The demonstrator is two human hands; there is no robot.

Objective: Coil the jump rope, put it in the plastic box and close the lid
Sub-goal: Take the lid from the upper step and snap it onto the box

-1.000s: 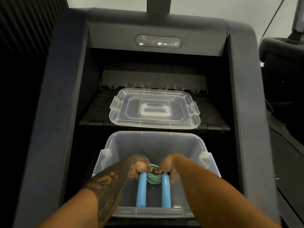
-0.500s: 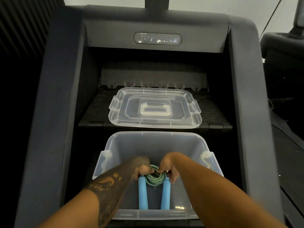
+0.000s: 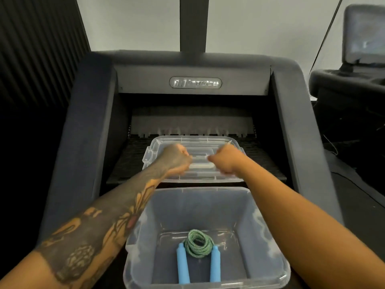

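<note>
Your left hand (image 3: 175, 158) and right hand (image 3: 226, 161) hover over the lid (image 3: 193, 176), fingers curled together on nothing I can confirm, its long axis crosswise on the step beyond the plastic box (image 3: 268, 265), where the coiled jump rope (image 3: 198, 246) lies.

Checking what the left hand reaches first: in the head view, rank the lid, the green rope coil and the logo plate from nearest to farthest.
1. Lid, under the left hand.
2. Logo plate, beyond, on the machine.
3. Green rope coil, down in the box, nearest the camera.
</note>
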